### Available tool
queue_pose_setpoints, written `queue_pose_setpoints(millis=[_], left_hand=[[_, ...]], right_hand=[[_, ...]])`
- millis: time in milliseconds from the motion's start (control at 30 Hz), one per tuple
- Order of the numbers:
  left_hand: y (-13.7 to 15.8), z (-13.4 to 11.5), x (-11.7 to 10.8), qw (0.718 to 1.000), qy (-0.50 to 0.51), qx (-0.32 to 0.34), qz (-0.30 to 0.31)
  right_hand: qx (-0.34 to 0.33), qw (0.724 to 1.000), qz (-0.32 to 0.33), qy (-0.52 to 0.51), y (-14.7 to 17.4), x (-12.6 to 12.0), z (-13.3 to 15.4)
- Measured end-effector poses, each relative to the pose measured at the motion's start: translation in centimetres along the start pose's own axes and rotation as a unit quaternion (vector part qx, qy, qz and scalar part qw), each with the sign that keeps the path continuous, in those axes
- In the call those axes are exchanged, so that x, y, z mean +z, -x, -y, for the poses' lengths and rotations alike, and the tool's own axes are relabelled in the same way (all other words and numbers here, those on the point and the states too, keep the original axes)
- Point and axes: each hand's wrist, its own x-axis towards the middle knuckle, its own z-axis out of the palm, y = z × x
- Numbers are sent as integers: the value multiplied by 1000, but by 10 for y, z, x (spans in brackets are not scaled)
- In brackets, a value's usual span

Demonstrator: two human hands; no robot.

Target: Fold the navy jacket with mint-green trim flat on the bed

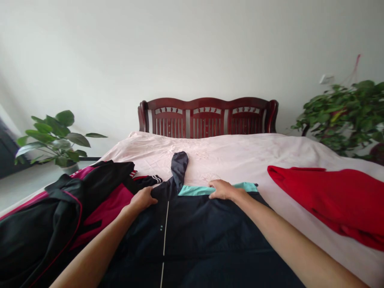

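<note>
Navy jacket (192,236) lies front-up on the bed (234,156), body flat but unfolded, one sleeve (179,168) trailing toward the headboard; left hand (143,199) pinches its collar edge, right hand (221,189) presses flat on the teal band (198,190), so folding looks barely begun.

So the navy zip-up jacket (195,232) lies flat mid-bed on the pale pink bedsheet (234,156). The left hand (144,199) and right hand (222,189) rest on its far edge. The black-and-magenta tracksuit pile (60,208) sits left, the red cloth garment (333,200) right, and the dark red wooden headboard (207,116) behind.
</note>
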Motion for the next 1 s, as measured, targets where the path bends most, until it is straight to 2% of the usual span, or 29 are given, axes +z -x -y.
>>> queue_pose_setpoints(millis=[100, 200, 267, 333, 500, 600, 733, 800, 900, 1000], left_hand=[[6, 1, -1, 1000, 23, 13, -6], [24, 3, -1, 998, 34, 37, -35], [39, 6, 1, 997, 37, 57, -44], [51, 10, 3, 996, 38, 73, -39], [69, 24, 4, 991, 55, 122, 6], [82, 34, -3, 986, 80, 148, 16], [109, 42, -11, 968, 41, 246, 28], [118, 41, -14, 954, 4, 299, 28], [123, 37, -17, 939, -34, 341, -9], [122, 31, -17, 929, -50, 365, -27]], right_hand=[[-37, 998, -45, 21, 34, -2, 13], [-107, 986, -102, 72, 83, 8, 20], [-151, 979, -104, 87, 113, 17, 18], [-160, 980, -91, 71, 134, 21, 11], [-99, 985, -127, 60, 159, 11, -13], [-44, 986, -137, 82, 176, 14, -35], [21, 991, -117, 65, 199, 30, -69], [43, 993, -104, 41, 202, 31, -78], [83, 994, -69, 13, 191, 18, -76], [103, 990, -84, -35, 160, -2, -50]])
